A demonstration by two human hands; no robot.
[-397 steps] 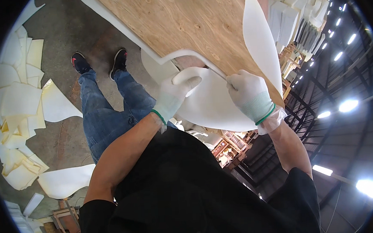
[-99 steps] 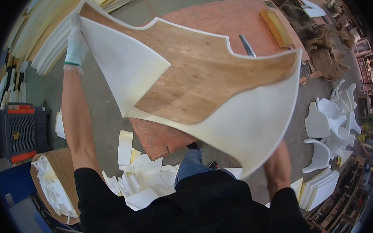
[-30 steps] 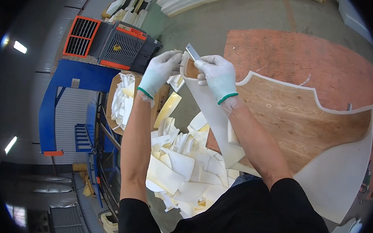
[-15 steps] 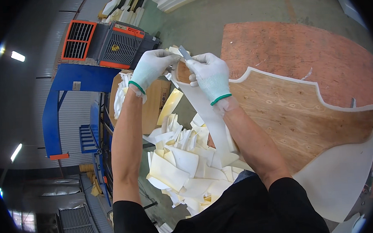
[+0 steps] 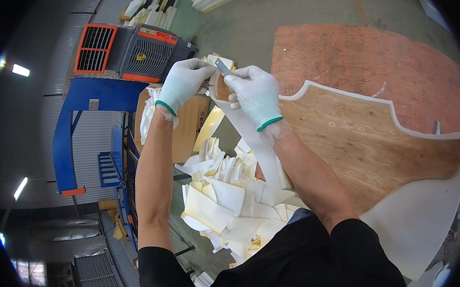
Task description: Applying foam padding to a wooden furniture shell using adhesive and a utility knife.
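Observation:
In a white glove with a green cuff, my left hand [image 5: 183,84] pinches the white foam sheet [image 5: 249,125] at the far left end of a shaped plywood board [image 5: 356,136]. The fingertips partly hide the pinched edge. My right hand [image 5: 257,93], gloved alike, is closed around a flat grey knife blade [image 5: 223,66] that sticks out past the thumb toward my left fingers. The foam lies under the board and shows as a white border along its edges, with a wide flap at the near right.
Beneath my arms lies a heap of white and yellowish foam offcuts [image 5: 233,201]. A cardboard box [image 5: 184,130] stands left of it, near a blue machine frame [image 5: 98,96] and a grey-and-orange machine [image 5: 148,54]. A reddish plywood sheet [image 5: 335,53] lies beyond the board.
Both hands have shifted slightly left, still close together at the board's end. The blade in my right hand has moved slightly left and tilted more toward my left hand.

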